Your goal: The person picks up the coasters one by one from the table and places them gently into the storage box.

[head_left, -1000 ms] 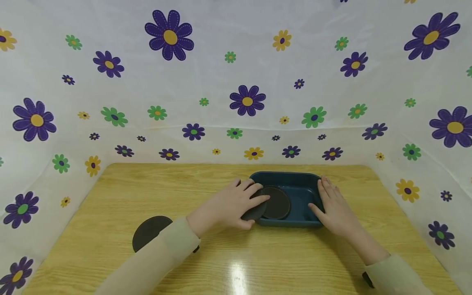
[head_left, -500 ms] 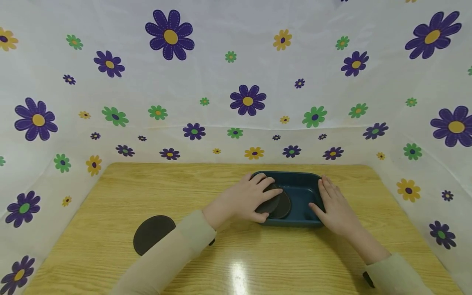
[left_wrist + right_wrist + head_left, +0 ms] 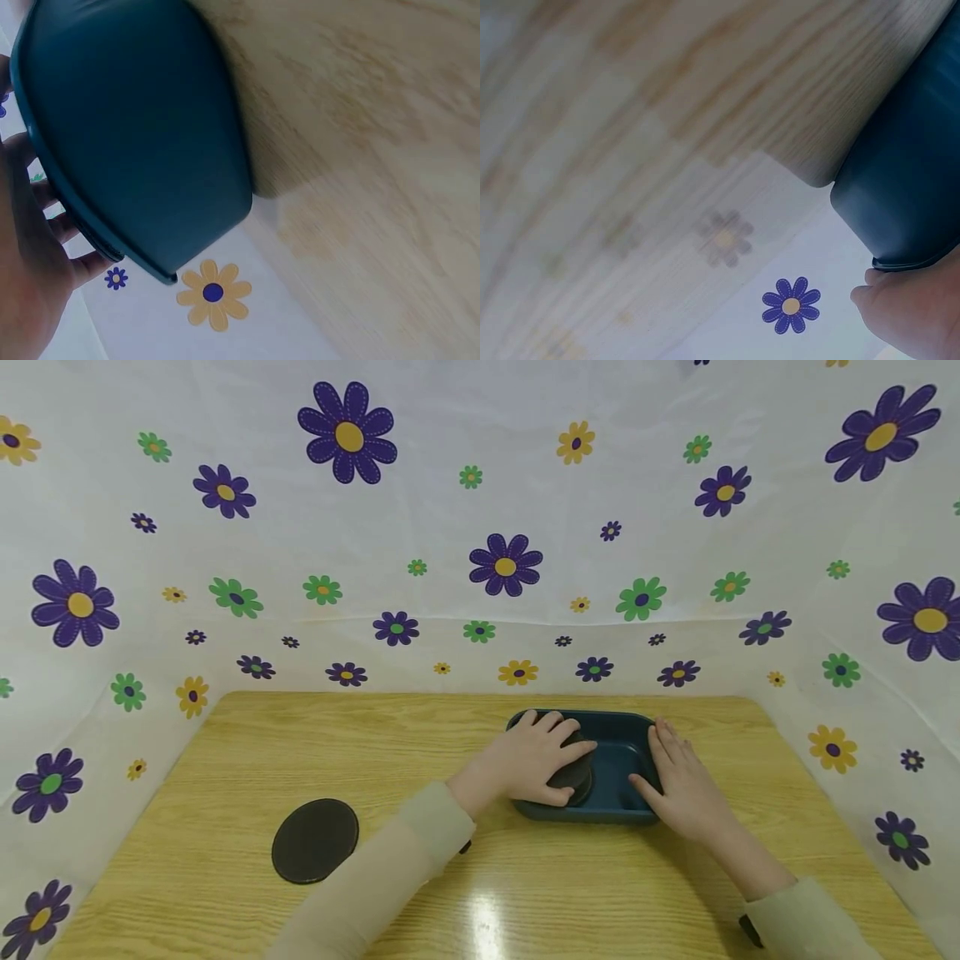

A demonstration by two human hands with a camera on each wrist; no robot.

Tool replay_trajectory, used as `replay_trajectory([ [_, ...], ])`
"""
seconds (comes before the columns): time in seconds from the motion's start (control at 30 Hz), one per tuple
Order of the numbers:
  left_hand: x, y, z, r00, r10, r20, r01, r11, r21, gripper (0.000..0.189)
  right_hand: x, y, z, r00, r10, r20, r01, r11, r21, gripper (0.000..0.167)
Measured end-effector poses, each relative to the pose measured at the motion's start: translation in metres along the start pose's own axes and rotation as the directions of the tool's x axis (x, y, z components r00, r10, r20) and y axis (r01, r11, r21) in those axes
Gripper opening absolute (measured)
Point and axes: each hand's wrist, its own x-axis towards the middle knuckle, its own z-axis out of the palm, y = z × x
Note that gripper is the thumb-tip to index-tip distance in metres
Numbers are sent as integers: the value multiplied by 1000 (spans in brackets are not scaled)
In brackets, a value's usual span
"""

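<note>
A dark blue rectangular bin (image 3: pixel 619 810) sits on the wooden table. Over its left end, my left hand (image 3: pixel 531 762) grips a round black coaster (image 3: pixel 576 772) by the edge, thumb on the near side and fingers spread across it. Below it lies another black disc, mostly covered. My right hand (image 3: pixel 686 785) rests on the bin's right rim, fingers straight and thumb reaching inside. In the left wrist view the bin's outer wall (image 3: pixel 142 127) hides the coaster. On the table to the left lies one more black coaster (image 3: pixel 315 841), flat.
The table (image 3: pixel 420 902) is enclosed behind and at both sides by a white cloth (image 3: pixel 420 510) with printed flowers. The bin stands toward the back right, near the rear cloth. My left sleeve (image 3: pixel 375 881) passes close to the loose coaster.
My left hand has carried its coaster rightward, further over the bin and onto the disc inside. The loose coaster is now uncovered by my sleeve. My right hand stays put.
</note>
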Motion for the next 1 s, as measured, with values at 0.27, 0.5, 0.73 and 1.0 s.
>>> replay_trajectory([
  [0.27,9,6,2,999,5,48,-6,1000,15,74,-1,-1,-1,1000,5,0,-5,1000,4,86],
  [0.5,8,6,1,999,20,42,-22,999,36,71,1,-1,-1,1000,14,8,-14,1000,6,86],
  [0.73,1,6,1,999,19,26,-21,998,62,66,1,1,0,1000,9,5,-9,1000,9,86],
  [1.0,-11,3,-1,1000,9,1,-9,999,52,64,0,1,0,1000,5,1,-5,1000,9,86],
])
